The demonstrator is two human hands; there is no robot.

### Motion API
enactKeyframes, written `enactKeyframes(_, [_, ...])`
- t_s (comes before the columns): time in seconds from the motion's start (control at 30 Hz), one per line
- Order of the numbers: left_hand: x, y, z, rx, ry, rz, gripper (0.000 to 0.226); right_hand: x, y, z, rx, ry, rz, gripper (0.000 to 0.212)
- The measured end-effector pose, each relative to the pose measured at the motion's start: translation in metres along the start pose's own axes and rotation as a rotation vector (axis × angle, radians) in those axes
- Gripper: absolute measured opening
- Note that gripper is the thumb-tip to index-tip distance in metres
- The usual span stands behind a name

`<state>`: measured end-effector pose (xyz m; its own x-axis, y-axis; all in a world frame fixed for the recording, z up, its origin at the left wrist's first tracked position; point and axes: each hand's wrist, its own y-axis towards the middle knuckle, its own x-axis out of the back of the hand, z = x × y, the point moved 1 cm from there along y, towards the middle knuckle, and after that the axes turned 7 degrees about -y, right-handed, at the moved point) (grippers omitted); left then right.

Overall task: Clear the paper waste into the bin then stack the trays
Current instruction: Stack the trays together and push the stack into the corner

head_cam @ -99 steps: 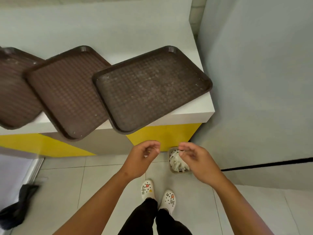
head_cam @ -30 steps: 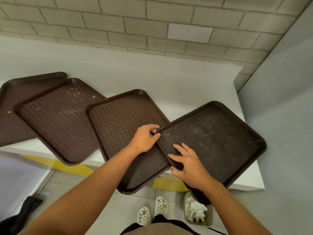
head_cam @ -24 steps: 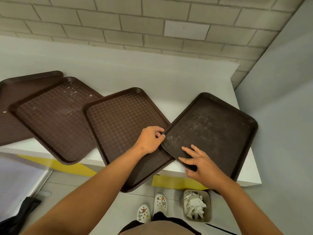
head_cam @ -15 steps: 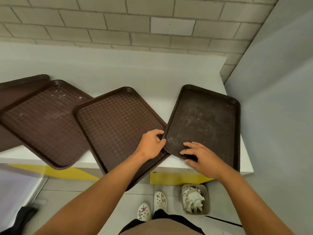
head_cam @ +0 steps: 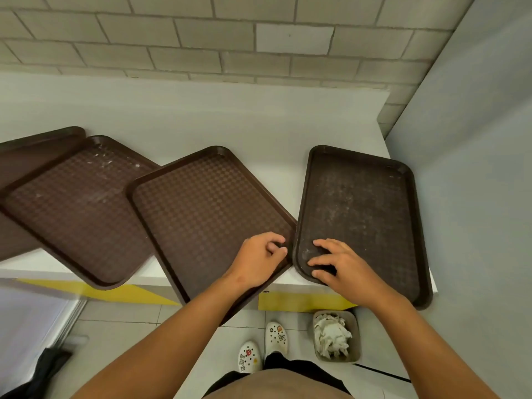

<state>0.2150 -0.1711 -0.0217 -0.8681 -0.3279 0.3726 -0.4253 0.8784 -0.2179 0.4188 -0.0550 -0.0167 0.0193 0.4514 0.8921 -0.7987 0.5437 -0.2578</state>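
Fingers of the right hand (head_cam: 342, 269) lie spread on the right tray (head_cam: 365, 214); the left hand (head_cam: 259, 262) curls at the middle tray (head_cam: 207, 214) corner. Crumpled paper (head_cam: 331, 336) is in the bin (head_cam: 355, 338) already; I judge stacking is not started.

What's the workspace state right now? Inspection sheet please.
Surface: white counter, trays overhanging its front edge.
Job's things: four brown trays unstacked; rightmost tray squared up, apart from middle tray; bin on the floor holds crumpled paper.
Clutter: crumbs on trays; dark item on the floor.
Hands: left hand curled on middle tray; right hand spread on rightmost tray.
Cables: nothing seen.
Surroundings: brick wall, grey panel.
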Motion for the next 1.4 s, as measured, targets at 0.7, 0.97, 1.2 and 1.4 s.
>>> enactKeyframes(0.7, [0.03, -0.014, 0.038, -0.358, 0.561, 0.296, 0.032, -0.012, -0.003, 0.005, 0.052, 0.1, -0.106, 0.013])
enactKeyframes(0.97, [0.052, -0.028, 0.057, -0.369, 0.481, 0.275, 0.028, -0.021, -0.023, -0.006, 0.011, 0.08, -0.081, 0.01])
enactKeyframes(1.2, [0.063, -0.033, 0.053, -0.385, 0.53, 0.344, 0.03, -0.001, -0.015, 0.005, 0.02, -0.105, -0.05, 0.023])
enactKeyframes(1.4, [0.113, -0.032, 0.051, -0.275, 0.423, -0.155, 0.042, 0.026, 0.029, 0.032, -0.004, 0.009, -0.247, 0.027])
